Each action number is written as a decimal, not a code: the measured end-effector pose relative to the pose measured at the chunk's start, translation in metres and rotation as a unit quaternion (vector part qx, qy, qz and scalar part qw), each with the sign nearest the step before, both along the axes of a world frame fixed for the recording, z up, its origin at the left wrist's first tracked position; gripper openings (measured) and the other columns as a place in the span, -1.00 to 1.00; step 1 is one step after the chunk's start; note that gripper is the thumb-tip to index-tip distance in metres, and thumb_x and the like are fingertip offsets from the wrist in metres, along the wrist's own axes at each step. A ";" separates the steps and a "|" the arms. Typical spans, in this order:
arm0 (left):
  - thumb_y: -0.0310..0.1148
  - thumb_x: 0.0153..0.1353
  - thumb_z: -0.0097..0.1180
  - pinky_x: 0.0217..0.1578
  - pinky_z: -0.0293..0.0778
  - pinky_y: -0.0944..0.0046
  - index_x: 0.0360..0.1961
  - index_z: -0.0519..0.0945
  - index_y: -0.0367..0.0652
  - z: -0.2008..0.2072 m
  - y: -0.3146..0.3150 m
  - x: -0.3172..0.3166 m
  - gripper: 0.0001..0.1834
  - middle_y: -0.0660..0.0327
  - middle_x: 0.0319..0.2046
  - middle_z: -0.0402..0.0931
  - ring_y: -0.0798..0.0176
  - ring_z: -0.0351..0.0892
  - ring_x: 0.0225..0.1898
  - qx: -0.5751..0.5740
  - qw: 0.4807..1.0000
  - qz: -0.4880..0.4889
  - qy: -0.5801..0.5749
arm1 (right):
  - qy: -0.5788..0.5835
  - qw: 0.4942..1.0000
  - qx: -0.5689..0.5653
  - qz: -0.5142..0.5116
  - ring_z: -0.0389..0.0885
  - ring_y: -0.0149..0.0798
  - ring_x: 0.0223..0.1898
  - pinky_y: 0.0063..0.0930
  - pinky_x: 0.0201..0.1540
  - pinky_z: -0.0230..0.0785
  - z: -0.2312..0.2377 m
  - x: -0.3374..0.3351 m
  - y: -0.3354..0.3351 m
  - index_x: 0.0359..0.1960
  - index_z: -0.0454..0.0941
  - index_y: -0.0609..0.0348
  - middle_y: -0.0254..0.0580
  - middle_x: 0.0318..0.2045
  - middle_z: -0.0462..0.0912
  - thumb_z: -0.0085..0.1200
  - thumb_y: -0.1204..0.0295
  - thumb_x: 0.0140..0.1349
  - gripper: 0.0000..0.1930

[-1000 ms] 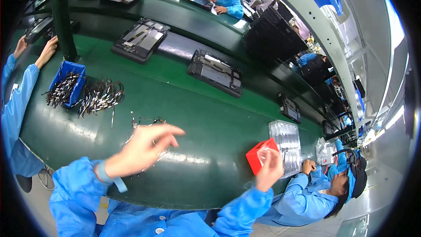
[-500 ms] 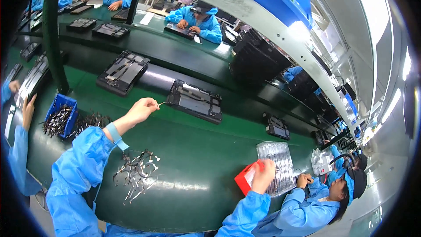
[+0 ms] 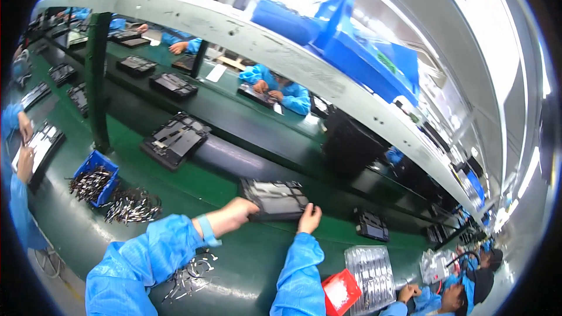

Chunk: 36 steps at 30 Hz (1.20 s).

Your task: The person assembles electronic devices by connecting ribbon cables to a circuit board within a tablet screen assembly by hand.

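Observation:
A dark, flat electronic device with its inner parts exposed (image 3: 275, 192) is held between my two hands, at the edge of the line in mid-view. My left hand (image 3: 239, 210), with a pale blue band at its wrist, is closed on the device's left end. Closed on its right near corner is my right hand (image 3: 310, 219). The undersides of the device and some fingertips are hidden. Below my left forearm lies a loose pile of small flex cables (image 3: 190, 275), partly covered by the sleeve.
At left, a blue bin (image 3: 106, 182) holds many small cables, with another cable heap (image 3: 133, 206) beside it. A red box (image 3: 341, 292) and a clear ribbed tray (image 3: 371, 278) sit at right. More devices (image 3: 175, 139) line the bench. A metal shelf (image 3: 293, 47) crosses above; co-workers sit around.
My right hand has left the red box and taken the device's right end. My left hand, earlier pinching a thin strip, now grips its left end. The view has tilted upward.

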<state>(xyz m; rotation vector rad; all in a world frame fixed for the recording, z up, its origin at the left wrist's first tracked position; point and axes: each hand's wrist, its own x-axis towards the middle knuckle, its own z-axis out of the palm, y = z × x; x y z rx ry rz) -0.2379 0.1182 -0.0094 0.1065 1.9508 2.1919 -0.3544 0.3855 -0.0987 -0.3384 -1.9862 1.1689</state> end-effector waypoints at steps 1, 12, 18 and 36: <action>-0.44 0.14 0.11 -0.28 0.37 0.18 -0.31 0.65 -0.26 0.011 0.013 0.029 -0.85 0.23 -0.31 0.58 0.32 0.47 -0.25 0.060 0.997 -0.040 -0.007 | 0.032 0.987 -0.151 0.036 0.52 -0.12 -0.06 -0.28 0.04 0.39 0.002 -0.005 0.000 0.05 0.45 0.31 0.00 -0.09 0.57 0.27 0.38 0.15 -0.54; -0.17 0.44 -0.11 0.24 0.29 0.34 -0.06 0.49 -0.20 0.040 0.001 0.241 -0.69 0.18 0.23 0.37 0.33 0.31 0.28 0.170 0.845 -0.436 -0.259 | -0.196 0.831 -0.284 0.436 0.51 -0.43 -0.16 -0.57 -0.09 0.40 0.046 0.089 -0.013 0.13 0.47 0.15 -0.31 -0.14 0.55 0.13 0.59 0.14 -0.55; -0.47 0.46 -0.22 0.22 0.31 0.24 -0.17 0.43 -0.29 0.051 -0.041 0.297 -0.83 0.02 0.13 0.45 0.22 0.40 0.22 0.200 0.945 -0.194 -0.172 | -0.241 0.790 -0.172 0.537 0.43 -0.34 0.11 -0.49 0.15 0.29 0.053 0.153 -0.024 0.24 0.36 0.22 -0.12 0.11 0.48 0.19 0.62 0.10 -0.40; -0.49 0.36 -0.08 -0.12 0.57 0.29 -0.08 0.42 -0.29 0.047 -0.038 0.277 -0.84 0.06 -0.28 0.68 0.22 0.70 -0.19 0.007 0.993 -0.066 -0.098 | -0.083 0.762 0.220 0.604 0.66 -0.25 -0.34 -0.47 -0.31 0.52 0.132 0.315 -0.103 -0.18 0.70 0.17 -0.17 -0.38 0.64 0.27 0.64 0.00 -0.71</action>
